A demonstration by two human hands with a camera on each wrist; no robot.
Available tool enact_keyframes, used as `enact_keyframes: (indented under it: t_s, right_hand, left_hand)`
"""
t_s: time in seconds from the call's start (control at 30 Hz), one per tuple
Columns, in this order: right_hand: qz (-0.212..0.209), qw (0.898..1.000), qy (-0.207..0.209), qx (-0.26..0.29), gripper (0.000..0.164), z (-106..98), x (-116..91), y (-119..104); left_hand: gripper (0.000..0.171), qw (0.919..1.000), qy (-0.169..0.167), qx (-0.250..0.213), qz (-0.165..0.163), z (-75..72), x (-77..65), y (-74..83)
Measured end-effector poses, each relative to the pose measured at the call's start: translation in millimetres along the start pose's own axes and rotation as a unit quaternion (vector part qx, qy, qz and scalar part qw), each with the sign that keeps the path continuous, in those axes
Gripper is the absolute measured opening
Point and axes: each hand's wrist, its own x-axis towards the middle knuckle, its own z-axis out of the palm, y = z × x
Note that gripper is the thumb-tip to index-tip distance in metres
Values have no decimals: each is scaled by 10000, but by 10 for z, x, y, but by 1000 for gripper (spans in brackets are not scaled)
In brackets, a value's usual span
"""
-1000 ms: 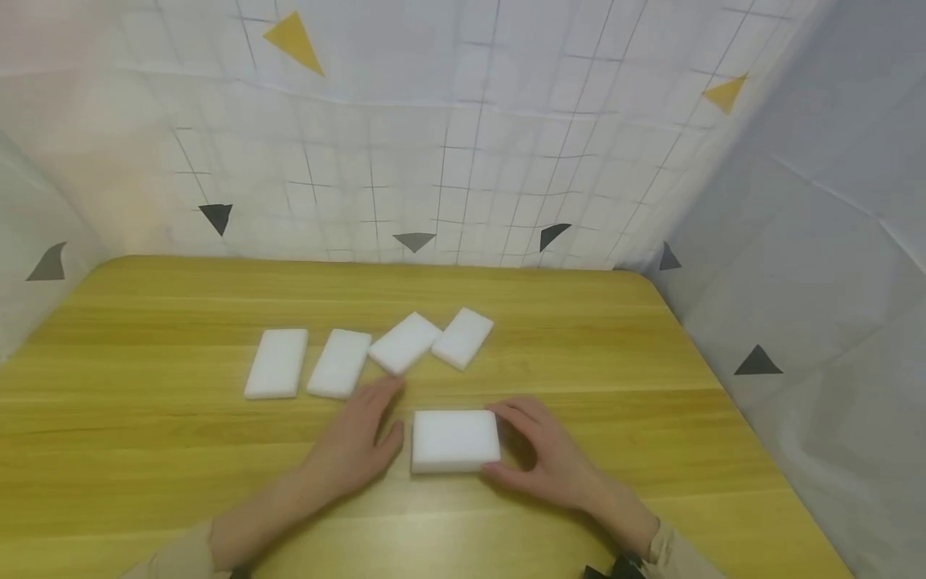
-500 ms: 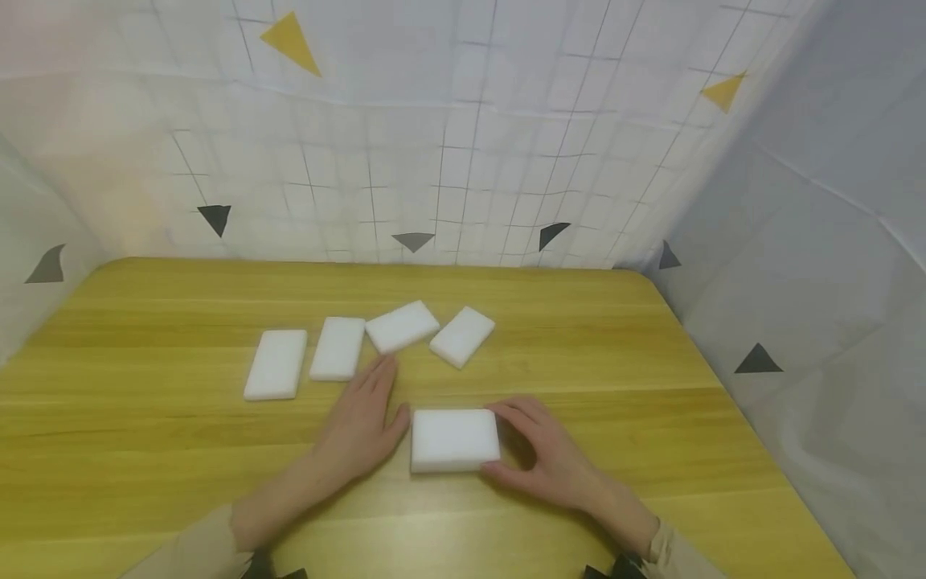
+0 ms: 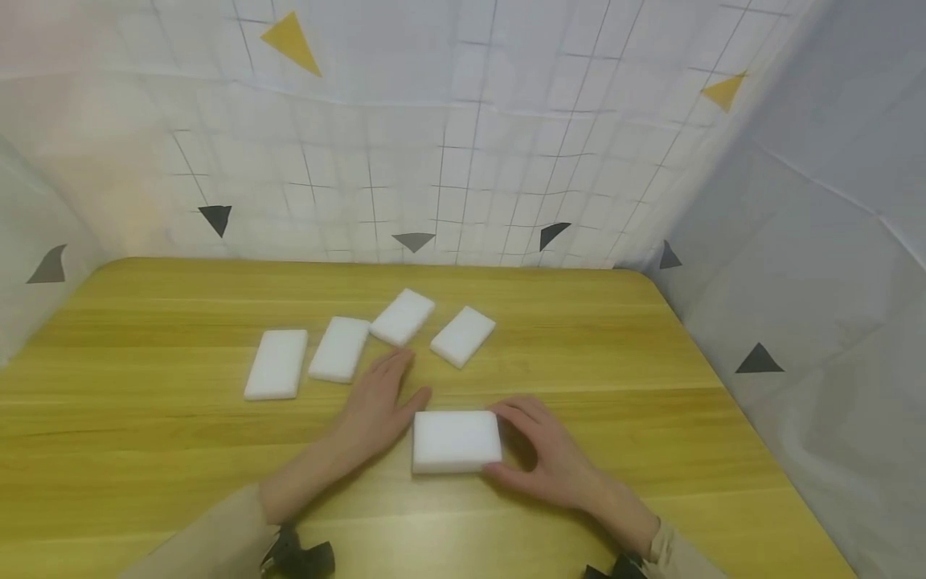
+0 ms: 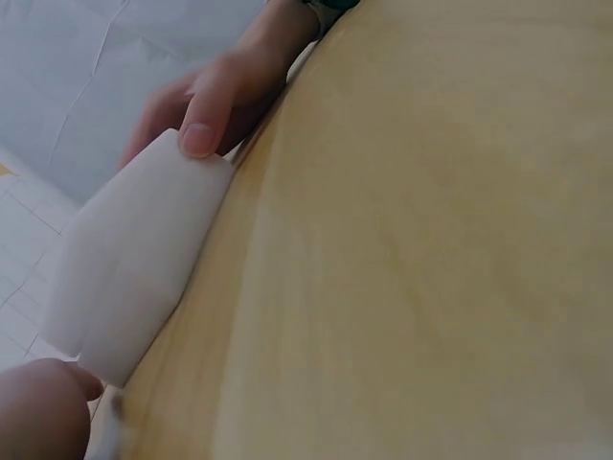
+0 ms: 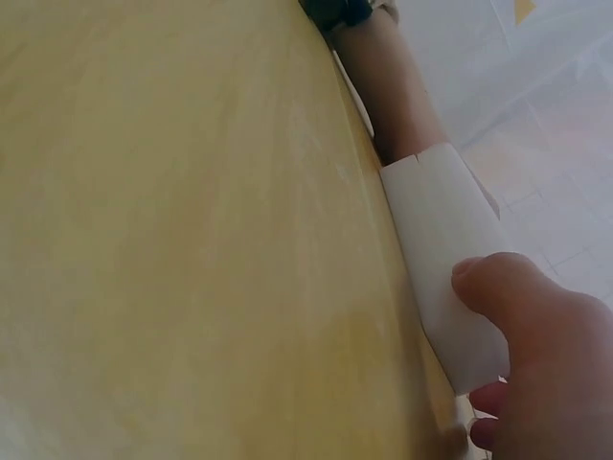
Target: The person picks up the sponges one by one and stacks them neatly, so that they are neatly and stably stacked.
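A thick white foam sponge block (image 3: 456,438) lies flat on the table in front of me. My right hand (image 3: 553,458) pinches its right end, thumb on the near side and fingers on the far side; the right wrist view shows the thumb (image 5: 488,278) against the white face. Fairly straight fingers extend from my left hand (image 3: 376,410), their tips at the near end of a tilted white sponge (image 3: 403,316). Its thumb lies close to the block's far left corner; whether they touch, I cannot tell. Left of those fingertips lies another white sponge (image 3: 338,348).
Two more white sponges lie flat, one at the far left (image 3: 276,364) and one right of the tilted sponge (image 3: 463,336). The wooden table (image 3: 615,402) meets a white gridded sheet (image 3: 477,177) at the back and a grey sheet (image 3: 817,289) on the right.
My left hand has moved forward and right. The tilted sponge and the one left of it have shifted away from me, and the tilted one has turned. My right hand and the block stay put.
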Motion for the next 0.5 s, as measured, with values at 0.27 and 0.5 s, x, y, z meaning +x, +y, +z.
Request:
enact_keyframes:
  t_s: [0.27, 0.5]
  right_hand:
    - [-265, 9994, 43, 197, 67, -4, 1, 15]
    - [-615, 9978, 176, 194, 65, 0, 21, 20]
  left_hand:
    - [69, 9989, -52, -382, -262, 107, 167, 49]
    - [73, 9986, 48, -390, -347, 200, 322, 117]
